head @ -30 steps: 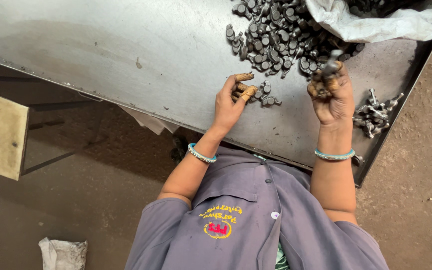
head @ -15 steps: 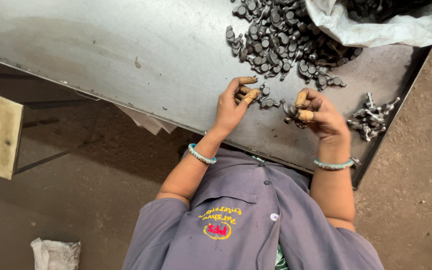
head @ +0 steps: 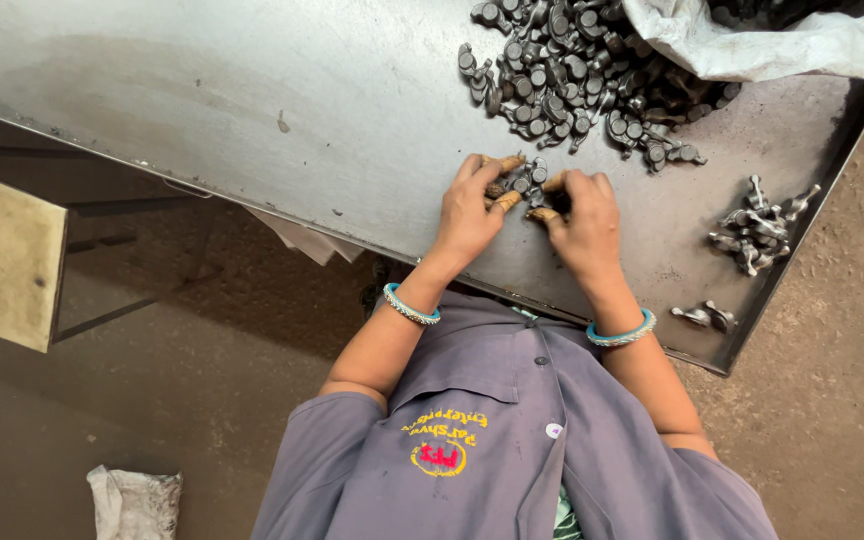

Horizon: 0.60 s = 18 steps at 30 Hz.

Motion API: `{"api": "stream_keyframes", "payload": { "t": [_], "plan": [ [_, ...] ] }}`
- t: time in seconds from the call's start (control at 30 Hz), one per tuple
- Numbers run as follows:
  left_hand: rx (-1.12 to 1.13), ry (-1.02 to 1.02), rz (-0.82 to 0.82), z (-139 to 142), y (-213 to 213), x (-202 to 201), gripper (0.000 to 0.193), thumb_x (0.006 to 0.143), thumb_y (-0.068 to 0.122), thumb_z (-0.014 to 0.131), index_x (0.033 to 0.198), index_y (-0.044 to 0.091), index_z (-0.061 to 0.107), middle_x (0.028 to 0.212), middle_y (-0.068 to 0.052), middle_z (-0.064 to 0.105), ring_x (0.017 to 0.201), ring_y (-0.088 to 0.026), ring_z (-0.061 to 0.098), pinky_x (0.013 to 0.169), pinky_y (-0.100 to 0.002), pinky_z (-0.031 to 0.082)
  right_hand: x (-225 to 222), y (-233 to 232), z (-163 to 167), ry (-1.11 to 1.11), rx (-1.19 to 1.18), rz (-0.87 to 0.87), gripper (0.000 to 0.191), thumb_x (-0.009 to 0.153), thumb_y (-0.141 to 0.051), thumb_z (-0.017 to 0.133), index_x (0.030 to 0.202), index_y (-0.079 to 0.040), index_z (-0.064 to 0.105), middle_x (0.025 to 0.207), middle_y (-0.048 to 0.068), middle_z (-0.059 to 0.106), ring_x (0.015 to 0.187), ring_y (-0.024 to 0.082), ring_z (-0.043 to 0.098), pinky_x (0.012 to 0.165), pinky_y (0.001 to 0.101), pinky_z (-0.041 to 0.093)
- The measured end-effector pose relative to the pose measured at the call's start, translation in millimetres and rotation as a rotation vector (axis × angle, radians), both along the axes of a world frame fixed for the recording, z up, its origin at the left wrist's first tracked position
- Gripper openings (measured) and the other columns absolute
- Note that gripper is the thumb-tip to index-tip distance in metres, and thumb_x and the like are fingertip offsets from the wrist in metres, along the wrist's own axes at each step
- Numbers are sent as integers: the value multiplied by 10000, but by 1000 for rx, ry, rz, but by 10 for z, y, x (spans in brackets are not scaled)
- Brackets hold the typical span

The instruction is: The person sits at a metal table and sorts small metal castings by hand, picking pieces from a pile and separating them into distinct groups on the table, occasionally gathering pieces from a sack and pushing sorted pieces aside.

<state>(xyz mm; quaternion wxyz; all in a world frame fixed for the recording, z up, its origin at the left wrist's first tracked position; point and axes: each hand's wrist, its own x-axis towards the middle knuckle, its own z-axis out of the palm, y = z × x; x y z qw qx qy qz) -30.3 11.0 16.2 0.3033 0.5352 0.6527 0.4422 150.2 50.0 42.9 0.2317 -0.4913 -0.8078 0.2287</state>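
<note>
Your left hand [head: 467, 215] and right hand [head: 584, 222] pinch small parts [head: 524, 182] on the tray [head: 252, 110]; pile [head: 572, 75] just beyond.

The metal table [head: 252, 90] is dull grey, streaked with paler scuffs and a few dark specks. The heap of small metal parts [head: 572, 80] on it is dark grey, almost black, while the separate cluster of parts [head: 757, 225] near the table's edge shines a lighter silver. The sack [head: 752, 40] is off-white. The fingertips [head: 509, 200] wear orange-tan covers, perhaps rubber. Both bangles [head: 411, 305] are turquoise. The shirt [head: 512, 450] is greyish purple with a yellow and red emblem. The floor [head: 152, 400] is brown, and the board [head: 2, 255] is pale yellow
</note>
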Motion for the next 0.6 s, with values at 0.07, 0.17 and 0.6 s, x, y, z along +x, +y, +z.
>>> {"api": "stream_keyframes", "payload": {
  "t": [0.07, 0.17, 0.6],
  "plan": [
    [-24, 18, -1, -44, -7, -3, 423, 772, -37, 731, 1186, 27, 671, 1093, -131, 646, 1008, -347, 677, 854, -407, 556, 125, 32, -94, 95, -151, -59, 395, 757, -4, 893, 1064, -56, 651, 984, 116, 675, 902, 256, 657, 817, 350, 556],
    [-60, -72, -13, -73, 0, 24, 437, 791, -13, 746, 1218, 47, 674, 1082, -107, 676, 972, -300, 711, 833, -375, 585, 345, 73, -203, 699, -516, -37, 399, 852, 30, 832, 1150, -39, 576, 1088, 65, 676, 1014, 187, 660, 931, 331, 584],
    [61, -265, -225, 269, -84, 260, 590, 731, 213, 939, 1213, 68, 633, 1062, -84, 708, 918, -180, 701, 815, -311, 581, 698, -43, -315, 1403, -959, -107, 464, 854, 66, 788, 1270, -24, 603, 1244, 119, 681, 1169, 233, 673, 1059, 390, 569]
  ]
}}
